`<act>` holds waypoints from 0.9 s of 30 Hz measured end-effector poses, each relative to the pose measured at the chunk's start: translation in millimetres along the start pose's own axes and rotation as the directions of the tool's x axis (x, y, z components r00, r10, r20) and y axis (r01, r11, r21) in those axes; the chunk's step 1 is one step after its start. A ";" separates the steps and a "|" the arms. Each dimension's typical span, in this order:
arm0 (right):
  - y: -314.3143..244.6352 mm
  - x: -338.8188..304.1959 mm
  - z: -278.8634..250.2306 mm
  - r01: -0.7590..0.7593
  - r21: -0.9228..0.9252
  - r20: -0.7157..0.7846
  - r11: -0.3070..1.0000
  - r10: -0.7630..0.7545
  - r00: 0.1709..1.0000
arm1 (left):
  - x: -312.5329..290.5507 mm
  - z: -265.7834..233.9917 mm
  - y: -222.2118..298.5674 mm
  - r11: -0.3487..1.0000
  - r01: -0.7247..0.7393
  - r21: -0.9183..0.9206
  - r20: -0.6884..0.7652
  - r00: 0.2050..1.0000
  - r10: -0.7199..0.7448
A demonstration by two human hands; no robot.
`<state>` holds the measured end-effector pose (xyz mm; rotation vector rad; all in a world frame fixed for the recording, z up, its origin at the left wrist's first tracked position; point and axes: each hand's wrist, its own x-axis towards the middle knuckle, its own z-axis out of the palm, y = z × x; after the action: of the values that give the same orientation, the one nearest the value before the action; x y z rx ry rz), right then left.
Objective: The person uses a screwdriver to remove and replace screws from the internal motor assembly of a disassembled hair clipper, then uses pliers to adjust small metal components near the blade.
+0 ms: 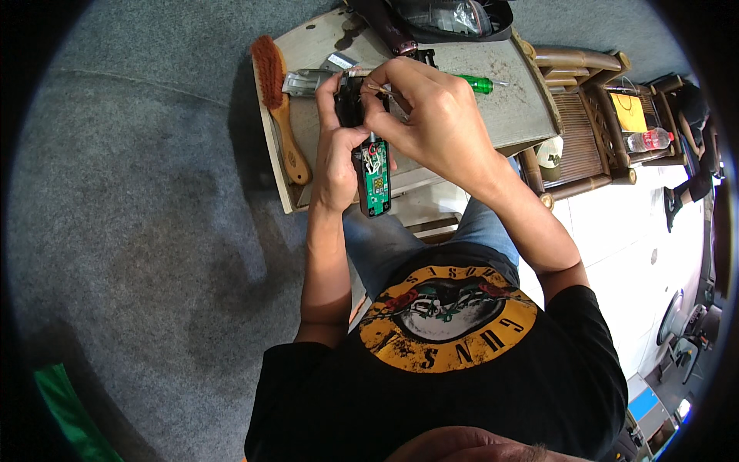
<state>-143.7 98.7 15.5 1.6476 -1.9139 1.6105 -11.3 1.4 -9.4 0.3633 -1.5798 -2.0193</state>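
My left hand is closed around an opened hair clipper, held upright over the table's near edge. Its lower half shows a green circuit board with white and red wires; the upper half is black and partly covered by my fingers. My right hand pinches a thin, light-coloured stick-like tool against the clipper's upper part. The tool's tip is hidden by fingers. Behind my right hand lies a screwdriver with a green handle. Grey metal-looking parts lie behind my left hand.
A wooden-handled brush with reddish bristles lies along the left edge of the small table. At the back is a black case. To the right stand bamboo chairs with a cap and a bottle.
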 end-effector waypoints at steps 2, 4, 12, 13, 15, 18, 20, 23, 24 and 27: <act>-0.9 0.6 -0.3 -0.023 0.008 -0.001 1.000 0.023 1.000 | -0.4 -2.4 0.4 0.999 0.015 -0.043 0.003 1.000 -0.014; -1.4 0.9 -3.9 -0.051 0.002 0.009 0.999 0.050 0.999 | 1.4 1.3 3.7 1.000 0.013 -0.008 -0.019 1.000 -0.014; 6.4 -13.6 -6.1 -0.064 -0.016 0.008 0.998 0.064 0.998 | 3.9 -3.5 12.6 0.986 0.025 -0.166 -0.175 0.983 -0.054; 7.2 -14.9 -5.4 -0.047 -0.029 0.014 0.998 0.048 0.999 | 4.0 -4.5 12.8 0.983 0.024 -0.184 -0.179 0.982 -0.058; 8.4 -16.1 -3.1 0.003 -0.025 0.003 1.000 -0.003 1.000 | 3.5 -6.4 10.7 0.986 0.030 -0.161 -0.165 0.985 -0.057; 8.4 -17.3 -1.0 0.042 0.011 -0.010 0.999 -0.042 0.999 | 2.4 -7.6 7.8 0.990 0.035 -0.136 -0.143 0.988 -0.055; 9.6 -18.3 -0.1 0.056 0.029 -0.013 0.998 -0.056 0.998 | 3.0 -6.0 10.1 0.987 0.037 -0.155 -0.138 0.989 -0.059; 11.8 -19.9 0.0 0.076 0.032 -0.007 0.997 -0.076 0.997 | 2.7 -4.3 12.0 0.985 0.041 -0.166 -0.136 0.989 -0.064; 11.9 -20.5 -0.2 0.082 0.030 -0.002 0.996 -0.081 0.997 | 2.3 -4.3 12.1 0.985 0.043 -0.166 -0.137 0.988 -0.066; 10.7 -21.6 -3.2 0.029 0.067 0.049 0.997 -0.032 0.998 | 3.4 -7.2 9.6 0.985 0.040 -0.167 -0.134 0.989 -0.063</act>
<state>-145.2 112.7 -4.4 1.7495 -1.8681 1.6534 -8.0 -7.9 -1.8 0.4750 -1.3224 -2.0982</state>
